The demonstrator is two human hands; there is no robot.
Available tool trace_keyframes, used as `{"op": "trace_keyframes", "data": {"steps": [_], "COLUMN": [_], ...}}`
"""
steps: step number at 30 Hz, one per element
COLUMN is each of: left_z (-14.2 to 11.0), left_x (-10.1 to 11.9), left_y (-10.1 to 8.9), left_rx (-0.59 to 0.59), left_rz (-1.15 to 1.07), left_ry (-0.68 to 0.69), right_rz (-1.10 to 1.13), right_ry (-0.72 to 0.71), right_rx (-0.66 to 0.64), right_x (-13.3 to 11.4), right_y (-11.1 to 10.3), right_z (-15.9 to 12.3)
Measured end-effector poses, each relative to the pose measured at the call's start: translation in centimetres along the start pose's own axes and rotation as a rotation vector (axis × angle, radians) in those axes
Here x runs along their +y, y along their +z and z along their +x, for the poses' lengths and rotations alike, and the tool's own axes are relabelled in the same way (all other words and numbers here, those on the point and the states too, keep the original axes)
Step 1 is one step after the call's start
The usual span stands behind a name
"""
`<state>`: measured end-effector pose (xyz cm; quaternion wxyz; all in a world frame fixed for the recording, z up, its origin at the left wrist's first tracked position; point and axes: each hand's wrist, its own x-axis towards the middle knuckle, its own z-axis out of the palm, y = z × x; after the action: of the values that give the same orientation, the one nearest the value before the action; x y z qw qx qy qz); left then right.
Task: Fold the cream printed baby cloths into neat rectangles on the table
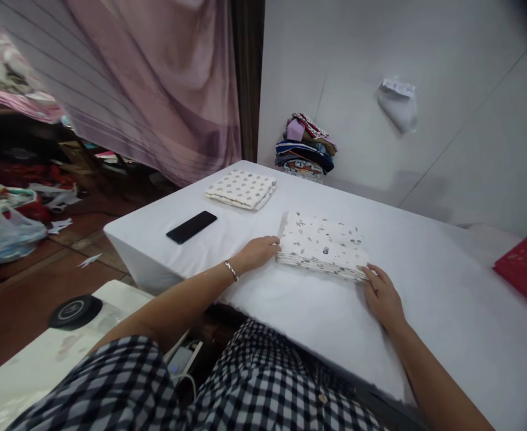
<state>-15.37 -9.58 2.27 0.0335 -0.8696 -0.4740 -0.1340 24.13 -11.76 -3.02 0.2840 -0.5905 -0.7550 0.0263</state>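
Perhaps the folded printed cloth [320, 242], flat on the white-covered worktop [447, 287], could skew, its stacked front layers sliding apart, if the left hand [259, 252] and right hand [385, 297] pull unevenly; both touch opposite ends, but whether they pinch it I cannot tell.

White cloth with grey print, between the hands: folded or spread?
Folded: the white, grey-printed cloth shows several stacked layers along its near edge.
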Motion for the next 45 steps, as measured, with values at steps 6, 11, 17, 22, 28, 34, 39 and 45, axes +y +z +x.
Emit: {"op": "trace_keyframes", "data": {"steps": [6,11,17,22,28,34,39,45], "left_z": [-1.1,-0.9,-0.6,-0.1,-0.1,-0.9,-1.2,-1.0], "left_x": [0.9,1.1,1.4,1.3,1.1,2.2,2.2,2.1], "left_y": [0.6,0.3,-0.2,0.1,1.0,1.9,2.0,1.8], "left_rx": [0.058,0.026,-0.025,-0.072,-0.061,-0.023,0.002,-0.014], "left_rz": [-0.184,-0.205,-0.229,-0.178,-0.129,0.009,-0.029,-0.030], "left_ry": [-0.043,-0.049,-0.094,-0.151,-0.132,-0.136,-0.131,-0.144], "right_rz": [0.062,0.091,0.074,0.007,0.020,0.099,0.160,0.251], "right_ry": [0.022,0.005,0.015,-0.023,-0.022,0.065,0.128,0.295], "right_rx": [0.016,0.066,0.089,0.075,0.079,0.070,0.012,-0.086], "right_x": [0.1,0.2,0.0,0.3,0.6,0.7,0.4,-0.3], "right_y": [0.0,-0.2,-0.8,-0.8,-0.8,-0.8,-1.0,-1.8], "right_z": [0.1,0.0,0.4,0.8,1.0,0.8,0.8,1.6]}}
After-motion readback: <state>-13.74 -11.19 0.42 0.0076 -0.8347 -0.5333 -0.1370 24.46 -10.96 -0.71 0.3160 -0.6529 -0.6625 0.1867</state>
